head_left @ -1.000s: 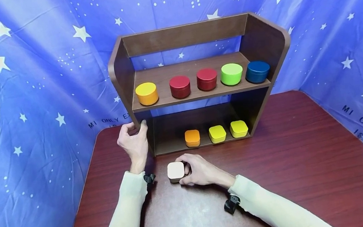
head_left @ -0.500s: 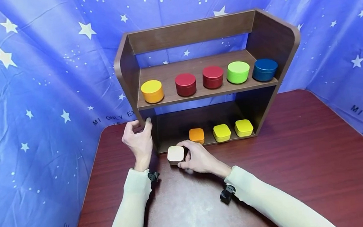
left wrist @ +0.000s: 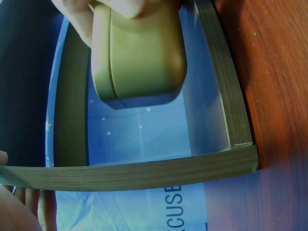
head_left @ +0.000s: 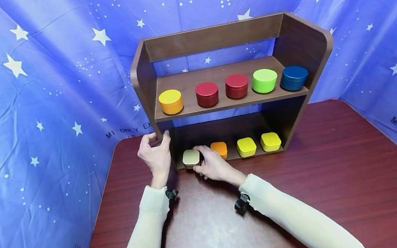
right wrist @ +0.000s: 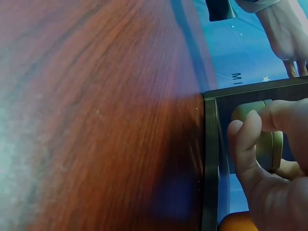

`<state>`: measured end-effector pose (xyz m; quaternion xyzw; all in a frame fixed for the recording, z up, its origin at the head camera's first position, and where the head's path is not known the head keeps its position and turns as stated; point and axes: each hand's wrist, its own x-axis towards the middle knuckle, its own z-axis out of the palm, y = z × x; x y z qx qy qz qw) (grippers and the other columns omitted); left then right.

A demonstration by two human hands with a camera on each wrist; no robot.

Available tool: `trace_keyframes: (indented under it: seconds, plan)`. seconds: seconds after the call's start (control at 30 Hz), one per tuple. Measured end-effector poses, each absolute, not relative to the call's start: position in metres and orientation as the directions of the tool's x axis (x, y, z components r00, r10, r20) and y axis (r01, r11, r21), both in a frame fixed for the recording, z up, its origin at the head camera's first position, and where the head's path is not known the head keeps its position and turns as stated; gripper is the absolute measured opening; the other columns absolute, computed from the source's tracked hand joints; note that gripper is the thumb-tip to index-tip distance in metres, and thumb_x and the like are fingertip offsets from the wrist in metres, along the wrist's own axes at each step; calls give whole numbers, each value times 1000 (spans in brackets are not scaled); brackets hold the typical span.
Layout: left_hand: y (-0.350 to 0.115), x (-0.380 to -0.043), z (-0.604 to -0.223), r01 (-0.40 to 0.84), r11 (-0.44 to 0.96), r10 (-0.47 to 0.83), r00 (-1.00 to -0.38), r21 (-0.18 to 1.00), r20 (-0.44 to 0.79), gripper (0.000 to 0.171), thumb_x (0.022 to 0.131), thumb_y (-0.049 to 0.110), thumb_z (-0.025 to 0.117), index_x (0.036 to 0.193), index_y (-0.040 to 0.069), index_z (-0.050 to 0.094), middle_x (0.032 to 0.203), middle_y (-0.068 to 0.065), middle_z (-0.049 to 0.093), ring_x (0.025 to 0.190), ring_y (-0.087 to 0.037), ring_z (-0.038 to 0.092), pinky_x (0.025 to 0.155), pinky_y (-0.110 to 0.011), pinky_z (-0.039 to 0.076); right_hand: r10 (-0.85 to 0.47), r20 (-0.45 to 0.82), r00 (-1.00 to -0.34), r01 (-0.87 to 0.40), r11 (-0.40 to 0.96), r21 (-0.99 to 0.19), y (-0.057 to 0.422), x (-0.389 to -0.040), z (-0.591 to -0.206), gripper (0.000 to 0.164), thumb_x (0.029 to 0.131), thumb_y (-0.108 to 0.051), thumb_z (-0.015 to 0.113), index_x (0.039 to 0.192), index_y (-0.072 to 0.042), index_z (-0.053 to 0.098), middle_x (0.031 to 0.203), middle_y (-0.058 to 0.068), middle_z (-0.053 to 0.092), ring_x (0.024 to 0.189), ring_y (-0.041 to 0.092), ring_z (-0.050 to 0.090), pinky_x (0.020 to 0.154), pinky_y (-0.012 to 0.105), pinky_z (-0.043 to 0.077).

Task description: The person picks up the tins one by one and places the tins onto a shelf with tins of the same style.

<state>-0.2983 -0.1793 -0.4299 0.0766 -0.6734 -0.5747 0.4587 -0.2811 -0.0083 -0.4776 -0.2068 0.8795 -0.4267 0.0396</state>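
My right hand pinches a small square gold tin between thumb and fingers. The tin is at the left front of the lower level of a dark brown two-tier shelf. In the left wrist view the tin appears large, with its lid seam showing and fingers at its top. My left hand grips the shelf's left side panel, thumb on the inner side and fingers outside. Just right of the gold tin stands an orange square tin, partly behind my right hand.
Two yellow square tins stand farther right on the lower level. Above them are round tins: yellow, two red, green and blue. A reddish wooden table lies beneath, and a blue starry curtain surrounds it.
My right hand has carried the gold tin from the table forward to the shelf's lower level, left of the orange tin. The left hand keeps its grip on the side panel. The head view shifted slightly.
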Motion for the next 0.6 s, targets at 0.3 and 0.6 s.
trace_keyframes:
  seconds: [0.3, 0.6]
  plan:
    - [-177, -297, -428, 436, 338, -623, -561, 834, 545, 17, 74, 6, 84, 78, -1, 70, 75, -19, 72, 62, -2, 62, 63, -15, 52, -393, 29, -919, -252, 529, -810, -15, -288, -483, 68, 89, -6, 68, 149, -1, 36, 142, 20, 47, 47, 9, 61, 46, 27, 55]
    - [-188, -308, -444, 465, 330, -604, -565, 822, 562, 19, 74, 16, 85, 78, 5, 71, 75, -10, 73, 64, -4, 65, 63, -18, 54, -403, -21, -915, -196, 490, -849, -20, -292, -486, 69, 93, -2, 61, 154, 0, 28, 130, 22, 48, 49, 11, 63, 47, 30, 56]
